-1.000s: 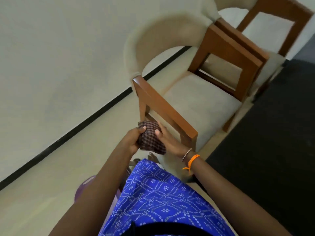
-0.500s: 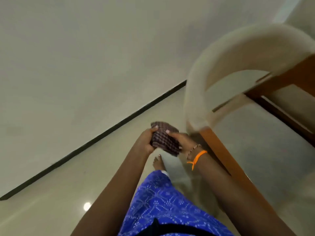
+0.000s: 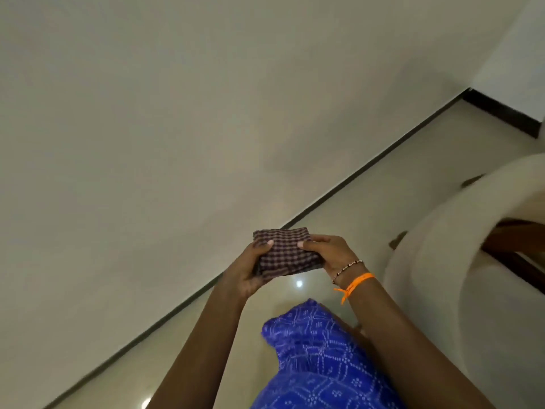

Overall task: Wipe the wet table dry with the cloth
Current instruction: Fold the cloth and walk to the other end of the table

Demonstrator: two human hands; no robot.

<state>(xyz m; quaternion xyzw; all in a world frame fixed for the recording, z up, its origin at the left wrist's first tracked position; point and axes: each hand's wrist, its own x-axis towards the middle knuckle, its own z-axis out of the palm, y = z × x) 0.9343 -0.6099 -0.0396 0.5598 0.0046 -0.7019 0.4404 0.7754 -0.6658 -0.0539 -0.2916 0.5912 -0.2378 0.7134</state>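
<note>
Above the glossy floor point(image 3: 339, 208), both hands, left hand point(image 3: 250, 268) and right hand point(image 3: 327, 252), still grip the folded checked cloth point(image 3: 284, 250); the cream chair point(image 3: 460, 261) has slid farther right.

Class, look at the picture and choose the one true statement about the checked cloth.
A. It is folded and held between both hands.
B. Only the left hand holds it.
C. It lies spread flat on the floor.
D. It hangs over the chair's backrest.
A: the folded checked cloth sits in the air between the left hand and the right hand, each with a thumb pressed on top, clear of the chair and floor.
</note>
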